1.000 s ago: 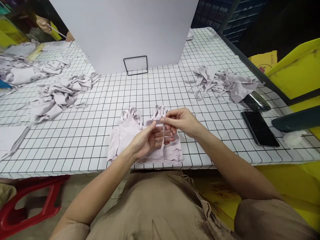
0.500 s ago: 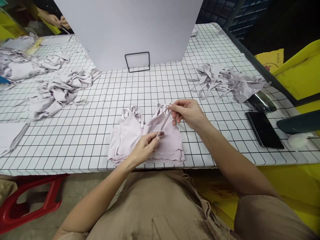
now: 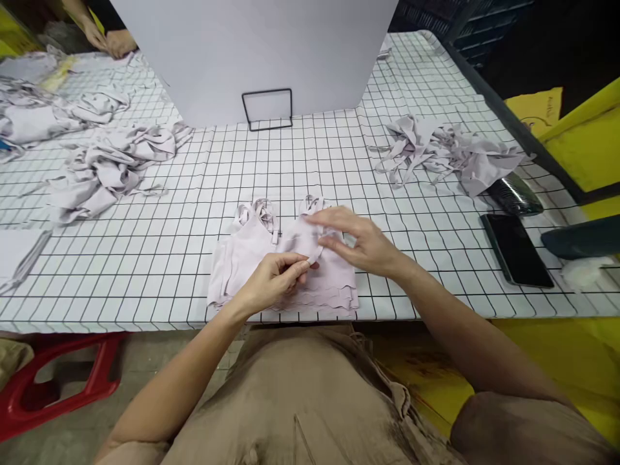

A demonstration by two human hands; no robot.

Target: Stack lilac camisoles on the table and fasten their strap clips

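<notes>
A stack of pale lilac camisole tops (image 3: 242, 258) lies flat near the front edge of the checked table (image 3: 339, 161), straps toward the back. My left hand (image 3: 274, 278) rests on the stack, fingertips pinched on the end of a thin lilac strap (image 3: 316, 253). My right hand (image 3: 361, 242) hovers over the right half of the stack, thumb and fingers closed round the same strap, the other fingers stretched out.
Crumpled lilac garments lie in a heap at the left (image 3: 106, 171) and another at the right (image 3: 445, 152). A black phone (image 3: 516, 248) and a dark case (image 3: 514, 192) lie at right. A white board on a wire stand (image 3: 267, 110) stands behind. Another person's hands (image 3: 109, 42) show far left.
My right hand has come down from holding the strap stretched up and now sits low over the stack. The strap is slack and folded between both hands. The view tilted slightly.
</notes>
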